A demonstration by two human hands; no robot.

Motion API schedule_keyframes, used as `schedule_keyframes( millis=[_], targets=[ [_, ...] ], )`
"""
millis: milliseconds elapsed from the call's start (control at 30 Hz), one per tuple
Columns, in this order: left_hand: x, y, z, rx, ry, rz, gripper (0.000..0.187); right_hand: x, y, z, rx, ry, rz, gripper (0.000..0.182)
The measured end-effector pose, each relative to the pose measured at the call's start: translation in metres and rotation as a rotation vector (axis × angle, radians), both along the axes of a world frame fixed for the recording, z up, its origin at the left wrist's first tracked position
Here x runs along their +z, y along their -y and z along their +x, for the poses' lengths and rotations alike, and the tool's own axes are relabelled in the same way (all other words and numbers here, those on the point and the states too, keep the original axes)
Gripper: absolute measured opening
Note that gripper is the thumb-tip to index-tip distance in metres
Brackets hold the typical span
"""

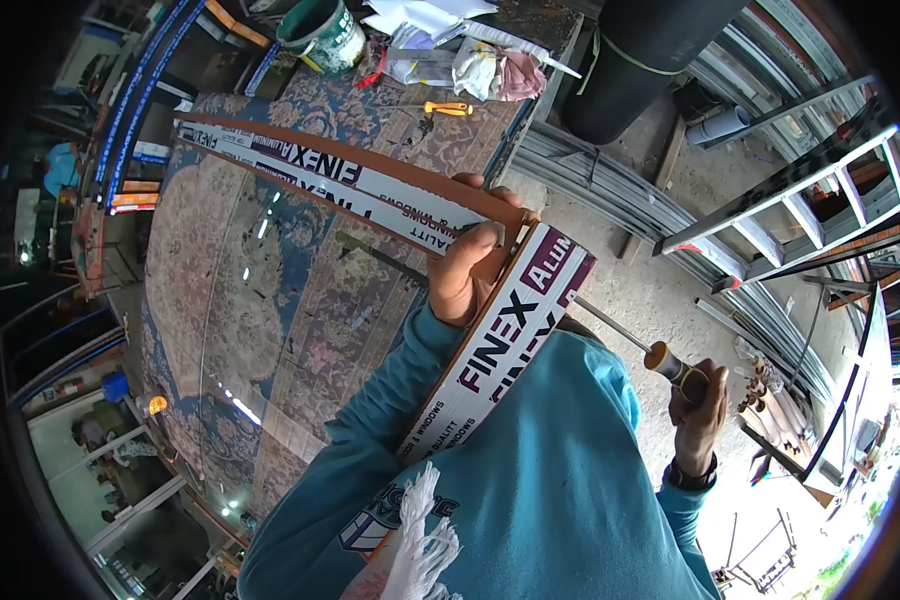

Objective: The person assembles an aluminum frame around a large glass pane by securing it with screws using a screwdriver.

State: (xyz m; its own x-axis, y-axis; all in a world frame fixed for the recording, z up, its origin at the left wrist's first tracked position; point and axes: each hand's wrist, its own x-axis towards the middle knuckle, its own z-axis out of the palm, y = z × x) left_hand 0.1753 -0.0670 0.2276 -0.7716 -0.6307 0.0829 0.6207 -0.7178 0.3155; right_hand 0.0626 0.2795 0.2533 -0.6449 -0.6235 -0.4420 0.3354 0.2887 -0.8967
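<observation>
My left hand (462, 270) grips the corner where two brown aluminum profiles with printed FINEX film meet. One profile (340, 185) reaches to the upper left over the carpeted table; the other (500, 340) slants down across my chest. On the right, my right hand (700, 415) is wrapped round the yellow and black handle of a screwdriver (677, 372). Its shaft points up and left, with the tip at the outer side of the second profile, near the corner. Whether the tip sits in a screw is too small to tell.
A patterned carpet (230, 240) covers the table. At its top lie an orange-handled screwdriver (448, 108), a green bucket (320, 38) and crumpled cloths (495, 72). A black roll (640, 65), a ladder (800, 215) and long metal profiles lie at the right.
</observation>
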Motion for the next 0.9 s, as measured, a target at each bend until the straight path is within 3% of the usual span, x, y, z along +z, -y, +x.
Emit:
schedule_keyframes(
  millis=[67, 133, 167, 200, 267, 400, 433, 567, 600, 700, 733, 800, 900],
  targets=[
    [0.002, 0.0, 0.0, -0.009, -0.006, -0.002, 0.05, 0.012, 0.048, 0.02, -0.097, -0.013, -0.151, 0.039],
    [0.003, 0.0, 0.002, -0.012, -0.007, -0.002, 0.05, 0.02, 0.074, 0.033, -0.489, -0.137, -0.245, 0.043],
    [0.0, 0.0, 0.002, -0.02, -0.002, -0.007, 0.05, 0.014, 0.05, 0.018, -0.21, -0.153, -0.262, 0.042],
    [-0.003, 0.0, 0.004, -0.02, -0.002, -0.011, 0.05, 0.007, 0.033, 0.012, -0.211, -0.154, -0.266, 0.042],
    [-0.004, 0.001, 0.007, -0.022, 0.062, -0.123, 0.05, 0.007, 0.025, 0.004, -0.094, -0.104, -0.039, 0.042],
    [0.002, 0.001, 0.009, -0.011, 0.095, -0.108, 0.05, 0.007, 0.031, 0.005, 0.031, -0.32, -0.15, 0.048],
    [0.003, 0.0, 0.01, -0.008, 0.097, -0.113, 0.05, 0.012, 0.023, 0.0, 0.064, -0.198, -0.027, 0.049],
    [0.004, 0.0, 0.008, -0.023, 0.101, -0.137, 0.05, 0.0, 0.058, 0.021, -0.16, -0.34, -0.322, 0.046],
    [0.004, 0.0, 0.008, -0.033, 0.094, -0.116, 0.05, 0.0, 0.049, 0.018, -0.161, -0.338, -0.322, 0.046],
    [0.008, 0.0, 0.009, -0.029, 0.098, -0.154, 0.049, -0.002, 0.014, -0.002, -0.013, 0.009, 0.126, 0.042],
    [0.008, 0.001, 0.009, -0.032, 0.099, -0.155, 0.049, -0.003, 0.022, 0.003, -0.017, 0.011, 0.126, 0.042],
    [0.009, 0.005, 0.01, -0.047, 0.106, -0.165, 0.049, -0.007, 0.046, 0.016, -0.09, -0.165, -0.321, 0.041],
    [0.006, 0.001, 0.01, -0.043, 0.114, -0.16, 0.049, 0.003, 0.028, 0.0, -0.07, -0.017, -0.048, 0.052]
  ],
)
